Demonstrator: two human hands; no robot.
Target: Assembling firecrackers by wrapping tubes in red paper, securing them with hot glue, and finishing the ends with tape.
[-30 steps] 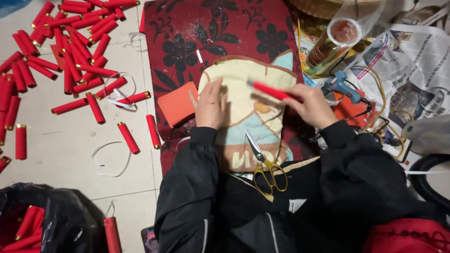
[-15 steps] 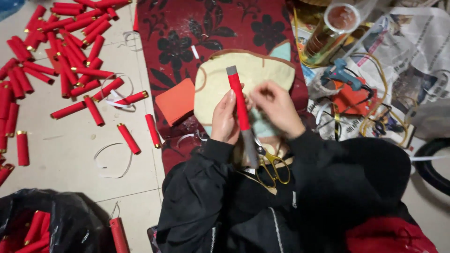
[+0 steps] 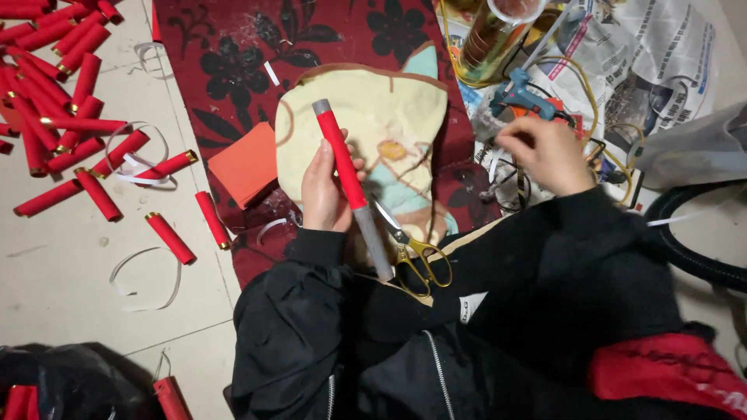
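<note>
My left hand [image 3: 320, 190] grips a grey rod with a red paper tube [image 3: 339, 159] wrapped round its upper part, held upright over a pale yellow cloth [image 3: 366, 117] on a red flowered mat [image 3: 233, 62]. My right hand [image 3: 545, 152] is off to the right, fingers curled, just below a blue glue gun [image 3: 520, 99]; whether it holds anything I cannot tell. Gold-handled scissors [image 3: 412, 249] lie beside the rod's lower end.
Several finished red tubes [image 3: 70, 117] are scattered on the tiled floor at left, with white paper strips [image 3: 144, 268]. An orange paper stack [image 3: 245, 163] lies on the mat's edge. A clear jar [image 3: 490, 31], newspaper [image 3: 661, 54] and a black hose [image 3: 692, 233] sit at right.
My right hand let go of the tube and moved right toward the glue gun. My left hand keeps the rod, now alone.
</note>
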